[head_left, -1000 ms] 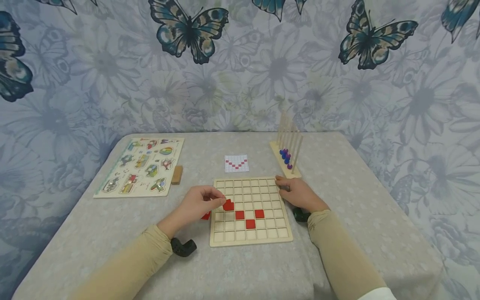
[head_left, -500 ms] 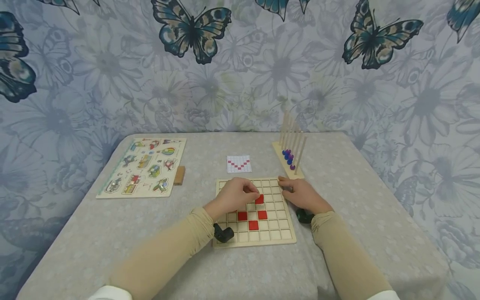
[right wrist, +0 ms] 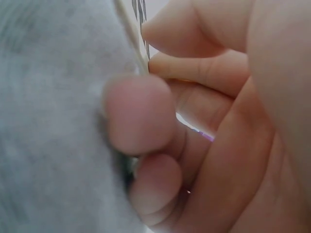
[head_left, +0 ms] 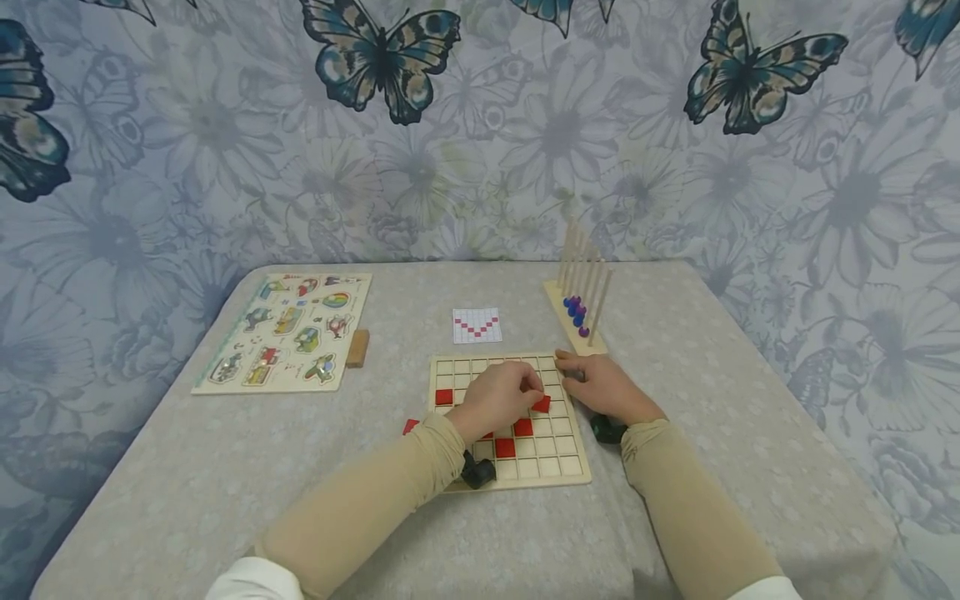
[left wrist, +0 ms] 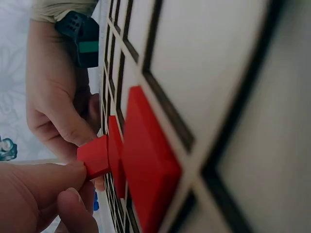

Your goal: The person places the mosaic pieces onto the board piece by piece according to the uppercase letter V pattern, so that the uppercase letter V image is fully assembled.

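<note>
My left hand [head_left: 498,396] reaches over the wooden grid board [head_left: 555,468] and pinches a red square tile [left wrist: 93,156] between thumb and fingertip. In the left wrist view that tile is tilted, its lower edge close to the grid. A red tile [head_left: 444,397] sits in a square near the board's left edge, and others, one a red tile [head_left: 505,447], lie around its middle. My forearm and hand hide part of the grid. My right hand [head_left: 607,387] rests at the board's far right corner, thumb and fingertips [right wrist: 160,36] touching its edge and the other fingers loosely bent.
A card with a pink V pattern [head_left: 476,326] lies behind the board. At back right stands a peg rack [head_left: 553,292] with blue and purple beads. A picture puzzle [head_left: 281,333] and wooden block [head_left: 357,348] are at left. A loose red tile [head_left: 410,426] lies left of the board.
My left hand has moved right across the board with the red tile, from its left side to near its right side. The right hand stays at the corner.
</note>
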Demonstrator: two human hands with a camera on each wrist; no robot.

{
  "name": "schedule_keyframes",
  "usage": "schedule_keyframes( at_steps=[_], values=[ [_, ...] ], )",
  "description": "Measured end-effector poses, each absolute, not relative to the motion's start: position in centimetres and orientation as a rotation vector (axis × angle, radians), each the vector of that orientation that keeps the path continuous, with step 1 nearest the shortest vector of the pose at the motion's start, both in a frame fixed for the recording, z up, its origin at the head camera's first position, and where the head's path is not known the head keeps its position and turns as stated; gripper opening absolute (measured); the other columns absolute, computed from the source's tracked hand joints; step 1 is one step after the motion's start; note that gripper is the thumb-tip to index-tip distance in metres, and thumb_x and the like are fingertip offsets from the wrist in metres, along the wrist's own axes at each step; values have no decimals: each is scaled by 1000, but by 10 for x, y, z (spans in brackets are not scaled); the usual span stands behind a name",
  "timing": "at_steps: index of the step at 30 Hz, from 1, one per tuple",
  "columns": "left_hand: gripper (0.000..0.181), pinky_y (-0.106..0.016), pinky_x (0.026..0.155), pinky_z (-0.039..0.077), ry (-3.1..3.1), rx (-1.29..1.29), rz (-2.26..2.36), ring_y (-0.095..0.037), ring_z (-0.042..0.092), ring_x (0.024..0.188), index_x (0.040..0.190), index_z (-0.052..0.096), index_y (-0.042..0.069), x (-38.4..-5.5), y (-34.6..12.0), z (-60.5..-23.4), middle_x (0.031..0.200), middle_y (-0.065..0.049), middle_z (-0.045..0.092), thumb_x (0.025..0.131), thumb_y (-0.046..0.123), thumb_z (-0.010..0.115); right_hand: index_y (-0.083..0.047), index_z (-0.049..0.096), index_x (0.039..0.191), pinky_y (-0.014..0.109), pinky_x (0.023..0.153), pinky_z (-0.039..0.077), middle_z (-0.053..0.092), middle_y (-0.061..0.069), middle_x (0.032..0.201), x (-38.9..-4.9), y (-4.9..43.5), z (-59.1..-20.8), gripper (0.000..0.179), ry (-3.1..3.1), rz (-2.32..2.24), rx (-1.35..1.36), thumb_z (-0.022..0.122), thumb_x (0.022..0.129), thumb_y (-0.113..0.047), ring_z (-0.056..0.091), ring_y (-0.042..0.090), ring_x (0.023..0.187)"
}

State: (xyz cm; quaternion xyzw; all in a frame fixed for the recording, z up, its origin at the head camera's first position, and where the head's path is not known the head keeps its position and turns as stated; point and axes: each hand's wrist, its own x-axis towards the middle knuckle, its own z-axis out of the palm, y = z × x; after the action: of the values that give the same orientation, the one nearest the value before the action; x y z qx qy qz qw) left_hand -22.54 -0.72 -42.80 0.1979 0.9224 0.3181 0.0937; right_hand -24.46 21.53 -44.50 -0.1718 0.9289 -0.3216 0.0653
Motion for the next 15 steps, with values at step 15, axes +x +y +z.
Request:
schedule_keyframes(
  at_steps=[15],
  values=[
    [9, -29, 61, 46, 2738, 629, 835, -8, 57, 69, 89, 72, 27, -226, -8, -429, 77, 14, 66, 97, 29, 72, -4, 59, 144, 30, 60, 40, 49, 11, 156, -243, 217, -445, 45, 2814, -967, -521, 62, 100, -16, 68, 34, 96]
  ],
)
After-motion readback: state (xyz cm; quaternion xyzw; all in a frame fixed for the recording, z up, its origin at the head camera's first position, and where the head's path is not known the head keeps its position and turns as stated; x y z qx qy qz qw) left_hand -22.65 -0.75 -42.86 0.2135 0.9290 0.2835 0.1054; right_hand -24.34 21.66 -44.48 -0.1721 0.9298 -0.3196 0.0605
